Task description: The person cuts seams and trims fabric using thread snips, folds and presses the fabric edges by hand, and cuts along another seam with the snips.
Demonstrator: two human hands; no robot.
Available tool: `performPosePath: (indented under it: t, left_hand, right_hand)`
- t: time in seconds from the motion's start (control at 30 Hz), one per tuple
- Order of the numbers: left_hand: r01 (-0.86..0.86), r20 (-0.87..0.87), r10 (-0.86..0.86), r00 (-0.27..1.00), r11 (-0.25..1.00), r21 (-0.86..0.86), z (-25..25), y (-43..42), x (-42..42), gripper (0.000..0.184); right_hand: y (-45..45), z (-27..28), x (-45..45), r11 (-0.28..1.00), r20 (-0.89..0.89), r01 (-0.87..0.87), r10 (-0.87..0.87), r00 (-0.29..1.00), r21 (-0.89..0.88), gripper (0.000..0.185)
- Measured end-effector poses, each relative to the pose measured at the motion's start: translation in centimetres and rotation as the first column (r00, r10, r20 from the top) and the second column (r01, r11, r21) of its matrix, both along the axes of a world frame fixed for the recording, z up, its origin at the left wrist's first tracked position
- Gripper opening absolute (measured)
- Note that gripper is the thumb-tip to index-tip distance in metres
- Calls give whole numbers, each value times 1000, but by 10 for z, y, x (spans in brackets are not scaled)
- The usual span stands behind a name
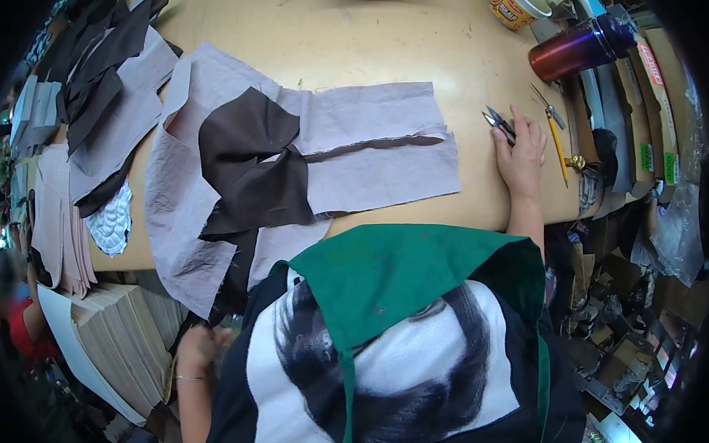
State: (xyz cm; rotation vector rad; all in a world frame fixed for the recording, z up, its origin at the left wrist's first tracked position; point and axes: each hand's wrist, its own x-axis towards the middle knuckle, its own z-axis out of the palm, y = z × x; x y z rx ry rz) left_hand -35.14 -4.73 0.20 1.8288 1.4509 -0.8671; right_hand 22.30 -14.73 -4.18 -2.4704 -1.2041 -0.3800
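My right hand (521, 153) rests on the right side of the table, its fingers closed around small dark thread snips (498, 123) whose blades point away from me. My left hand (195, 350) is low at the left, below the table edge and beside hanging dark fabric; its fingers are smeared, so their grip is unclear. Before me lies a light mauve fabric piece (374, 115) with a frayed slit along its length. A dark brown fabric piece (264, 197) lies bunched over it. More mauve cloth (174, 189) spreads left and hangs over the edge.
Dark and mauve fabric pieces (120, 97) pile up at the left. A yellow pencil (557, 148) and a small pointed tool (550, 107) lie right of my hand. Beyond are a purple-red bottle (575, 50) and a yellow cup (513, 9). A thick paper stack (124, 339) stands lower left.
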Motion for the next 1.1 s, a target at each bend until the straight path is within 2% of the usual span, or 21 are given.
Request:
performPosePath:
  t: [0.07, 0.13, 0.17, 0.2, 0.23, 0.27, 0.3, 0.33, 0.37, 0.4, 0.43, 0.47, 0.53, 0.63, 0.67, 0.83, 0.93, 1.0, 1.1]
  left_hand:
    - [53, -312, -16, 950, 992, 111, 20, 14, 6, 53]
    - [-35, -338, 90, 937, 986, 166, 68, 41, 23, 44]
    - [-39, -62, 72, 996, 906, 420, 80, 46, 25, 35]
    - [-108, 190, -20, 982, 765, 635, 94, 51, 26, 28]
    - [-141, 370, -204, 906, 680, 719, 115, 57, 75, 23]
    - [-247, 545, -353, 760, 620, 745, 111, 61, 104, 17]
    - [-238, 653, -527, 544, 650, 722, 98, 70, 132, 15]
    - [-195, 656, -624, 425, 644, 740, 87, 69, 173, 16]
    - [-51, 601, -740, 302, 617, 785, 74, 74, 206, 16]
    - [96, 658, -724, 206, 684, 723, 49, 77, 228, 18]
    - [184, 621, -768, 158, 641, 745, 30, 75, 249, 14]
    - [268, 524, -834, 174, 552, 789, 10, 71, 262, 15]
    - [311, 408, -851, 329, 506, 804, -3, 73, 259, 19]
    - [128, 392, -726, 565, 547, 827, -5, 88, 227, 23]
    - [79, 368, -725, 581, 501, 862, -9, 93, 218, 28]
    - [134, 281, -599, 750, 554, 822, -3, 87, 228, 33]
    - [30, 371, -648, 665, 520, 854, -2, 88, 240, 37]
    - [23, 475, -577, 664, 651, 758, -8, 91, 238, 39]
    - [9, 586, -507, 632, 761, 649, -10, 103, 234, 35]
  right_hand:
    - [3, 6, 3, 998, 24, -62, 61, 998, 29, 30]
    - [2, 9, -2, 988, 49, -136, 133, 990, 68, 27]
    - [6, 14, -7, 971, 98, -201, 189, 977, 130, 22]
    - [14, 19, -16, 942, 31, -291, 290, 957, 168, 21]
    - [21, 24, -28, 903, -38, -372, 389, 921, 214, 20]
    - [32, 30, -42, 854, -96, -442, 481, 871, 274, 19]
    - [44, 39, -62, 792, -95, -562, 595, 798, 238, 17]
    - [55, 45, -80, 715, -93, -669, 695, 713, 203, 16]
    - [60, 44, -94, 683, -128, -713, 730, 671, 160, 16]
    - [63, 43, -106, 646, -163, -755, 762, 627, 116, 16]
    - [65, 41, -114, 603, -199, -795, 789, 581, 72, 15]
    - [65, 35, -120, 593, -234, -800, 794, 561, 91, 16]
    - [62, 22, -132, 575, -312, -808, 797, 517, 129, 16]
    - [55, 17, -134, 633, -272, -764, 763, 586, 127, 15]
    - [53, 17, -136, 645, -268, -752, 755, 598, 136, 15]
    - [52, 14, -139, 657, -240, -746, 746, 621, 109, 17]
    - [47, 15, -141, 662, -250, -744, 738, 627, 91, 23]
    - [48, 22, -143, 645, -257, -759, 751, 608, 91, 29]
    - [63, 17, -151, 490, -149, -868, 867, 476, 81, 38]
